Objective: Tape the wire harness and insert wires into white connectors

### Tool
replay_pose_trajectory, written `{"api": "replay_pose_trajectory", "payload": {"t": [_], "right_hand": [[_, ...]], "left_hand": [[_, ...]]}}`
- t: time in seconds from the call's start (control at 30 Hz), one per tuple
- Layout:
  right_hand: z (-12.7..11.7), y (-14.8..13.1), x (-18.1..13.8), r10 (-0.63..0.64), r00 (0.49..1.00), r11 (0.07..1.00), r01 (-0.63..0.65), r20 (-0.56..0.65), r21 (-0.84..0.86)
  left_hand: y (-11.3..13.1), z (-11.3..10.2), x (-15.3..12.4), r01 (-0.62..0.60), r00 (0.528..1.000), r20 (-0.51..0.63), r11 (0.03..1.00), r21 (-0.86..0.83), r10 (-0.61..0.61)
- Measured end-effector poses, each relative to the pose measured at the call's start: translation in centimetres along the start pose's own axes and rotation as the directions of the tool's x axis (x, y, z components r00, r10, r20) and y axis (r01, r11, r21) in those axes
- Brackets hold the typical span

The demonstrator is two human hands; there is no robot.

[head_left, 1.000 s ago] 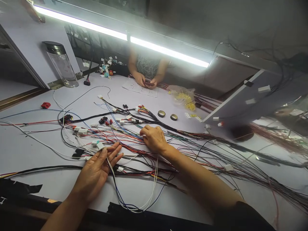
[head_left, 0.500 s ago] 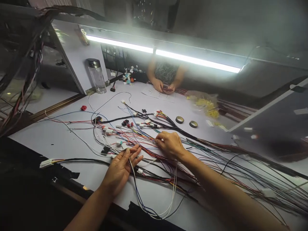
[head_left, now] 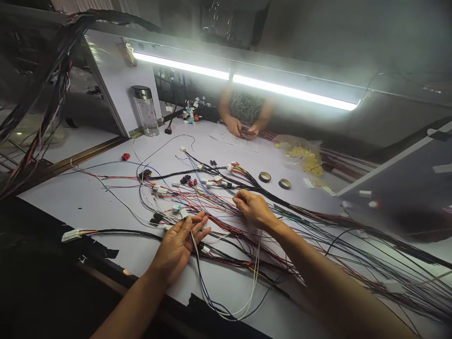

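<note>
My left hand [head_left: 180, 242] lies palm up near the front of the table, thumb and fingertips closed on a small white connector [head_left: 183, 213]. White, blue and black wires [head_left: 212, 301] run from beneath these fingers in a loop toward the table's front edge. To the right, my right hand [head_left: 254, 207] is bent over the spread wires with its fingertips pinched together. Whatever those fingertips hold is too small to make out. Beneath and around both hands lies a wiring harness [head_left: 212, 214] of red, blue, black and green wires with several white, black and red connectors.
Two rolls of black tape [head_left: 264, 176] lie behind the wires. A glass bottle [head_left: 146, 113] stands at the back left. A bag of yellow parts [head_left: 303, 155] sits at the back right. Across the table, another person's hands [head_left: 243, 128] hold a dark object. A lit tube lamp [head_left: 293, 92] hangs above.
My right hand has lifted slightly and moved a little right, away from the wires. My left hand keeps its hold on the white connector. The whole view has shifted slightly.
</note>
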State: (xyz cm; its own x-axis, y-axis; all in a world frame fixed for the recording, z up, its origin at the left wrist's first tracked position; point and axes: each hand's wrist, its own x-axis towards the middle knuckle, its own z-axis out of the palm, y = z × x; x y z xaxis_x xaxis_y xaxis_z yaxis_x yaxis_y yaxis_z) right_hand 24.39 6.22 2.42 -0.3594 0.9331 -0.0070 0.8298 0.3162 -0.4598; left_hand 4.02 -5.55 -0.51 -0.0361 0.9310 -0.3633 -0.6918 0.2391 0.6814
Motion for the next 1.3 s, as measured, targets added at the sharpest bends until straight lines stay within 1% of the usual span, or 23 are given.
{"api": "replay_pose_trajectory", "payload": {"t": [0.13,0.2,0.27,0.3,0.37,0.4,0.47,0.53,0.6,0.67,0.73,0.77,0.83,0.9,0.97,1.0,1.03,1.07,1.17,1.2,1.3], "right_hand": [[0.4,-0.2,0.2,-0.008,1.000,1.000,0.008,-0.029,0.009],[0.7,-0.4,0.3,-0.022,0.999,0.999,0.023,-0.023,0.027],[1.0,-0.8,0.5,-0.039,0.999,0.993,0.037,0.013,0.108],[1.1,-1.0,0.6,-0.046,0.998,0.983,0.039,0.035,0.177],[1.0,-1.4,0.9,-0.067,0.995,0.929,0.034,0.076,0.368],[0.9,-1.5,1.0,-0.081,0.994,0.881,0.034,0.078,0.473],[0.4,-1.7,1.3,-0.083,0.995,0.764,0.034,0.046,0.644],[-0.3,-1.5,1.4,-0.044,0.999,0.677,0.033,-0.004,0.735],[-0.7,-0.9,1.5,-0.001,0.999,0.660,0.033,-0.042,0.751],[-0.9,-0.2,1.3,0.016,0.997,0.710,0.042,-0.077,0.703],[-0.8,0.2,0.9,-0.006,0.997,0.803,0.050,-0.076,0.595],[-0.6,0.2,0.4,-0.035,0.998,0.843,0.054,-0.047,0.535],[0.1,-0.4,-0.7,-0.115,0.992,0.896,0.077,0.060,0.436],[0.9,-1.4,-1.9,-0.211,0.962,0.925,0.139,0.173,0.352],[1.6,-2.4,-2.8,-0.297,0.927,0.940,0.241,0.231,0.242],[1.8,-2.8,-2.9,-0.317,0.916,0.943,0.275,0.245,0.189],[1.8,-3.0,-2.9,-0.309,0.919,0.949,0.280,0.246,0.148],[1.7,-3.1,-2.7,-0.275,0.931,0.960,0.252,0.238,0.124],[1.1,-3.0,-1.0,-0.115,0.976,0.991,0.100,0.187,0.088],[0.9,-3.0,-0.4,-0.092,0.981,0.994,0.082,0.168,0.065],[0.8,-3.3,1.4,-0.105,0.982,0.994,0.110,0.156,-0.022]], "left_hand": [[0.1,0.2,-0.1,0.004,1.000,-0.011,1.000,0.006,-0.004],[0.1,0.2,-0.1,0.006,1.000,-0.013,1.000,0.004,-0.006],[0.1,0.2,-0.1,0.003,1.000,-0.011,1.000,-0.001,-0.003],[0.1,0.2,-0.1,0.002,1.000,-0.011,1.000,-0.002,-0.002],[0.2,0.3,0.0,0.002,1.000,-0.013,1.000,-0.003,-0.002],[0.2,0.3,0.0,0.004,1.000,-0.012,1.000,-0.004,-0.004],[0.1,0.2,0.0,0.007,1.000,-0.008,1.000,-0.006,-0.007],[0.1,0.2,0.0,0.003,1.000,0.003,1.000,-0.011,-0.003],[0.0,0.2,0.0,-0.003,1.000,0.015,1.000,-0.010,0.003],[0.0,0.3,-0.1,-0.008,1.000,0.017,1.000,-0.002,0.008],[0.1,0.3,-0.1,-0.010,1.000,0.011,1.000,0.006,0.010],[0.1,0.3,-0.2,-0.010,1.000,0.008,1.000,0.008,0.010],[0.1,0.4,-0.3,-0.009,1.000,0.006,1.000,0.005,0.009],[0.2,0.4,-0.3,-0.005,1.000,-0.001,1.000,-0.004,0.005],[0.2,0.5,-0.3,-0.002,1.000,-0.014,1.000,-0.014,0.002],[0.2,0.5,-0.3,-0.001,1.000,-0.020,1.000,-0.016,0.001],[0.2,0.5,-0.3,0.000,1.000,-0.023,1.000,-0.016,0.000],[0.2,0.5,-0.2,0.000,1.000,-0.022,1.000,-0.015,0.000],[0.1,0.3,-0.1,0.003,1.000,-0.013,1.000,-0.013,-0.003],[0.1,0.2,0.0,0.003,1.000,-0.011,1.000,-0.013,-0.003],[0.1,0.1,0.0,0.003,1.000,-0.008,1.000,-0.011,-0.003]]}}
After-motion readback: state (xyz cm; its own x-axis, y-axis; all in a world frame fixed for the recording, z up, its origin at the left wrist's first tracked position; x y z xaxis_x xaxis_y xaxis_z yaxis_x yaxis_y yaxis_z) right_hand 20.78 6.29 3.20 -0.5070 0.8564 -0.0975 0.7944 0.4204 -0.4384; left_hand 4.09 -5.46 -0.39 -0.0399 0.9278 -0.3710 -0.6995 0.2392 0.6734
